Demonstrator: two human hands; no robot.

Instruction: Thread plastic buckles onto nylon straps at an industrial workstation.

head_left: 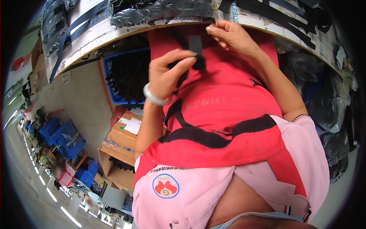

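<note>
My left hand (167, 72), a pale bangle on its wrist, is held above my red apron (228, 99). Its thumb and forefinger pinch a short black strap (196, 45), which stands up past the fingertips toward the table. A darker, blurred part of the strap lies below the thumb. Farther right, my right hand (236, 38) is at the table's near edge with thumb and forefinger pressed together. Whatever they hold, if anything, is too small to tell. The two hands are apart.
The table (91, 44) carries black straps (267, 11) and a clear bag of black parts (164, 15). Under it stands a blue crate (108, 76) of black pieces. A cardboard box (122, 129) is at my left, dark plastic bags (328, 107) at my right.
</note>
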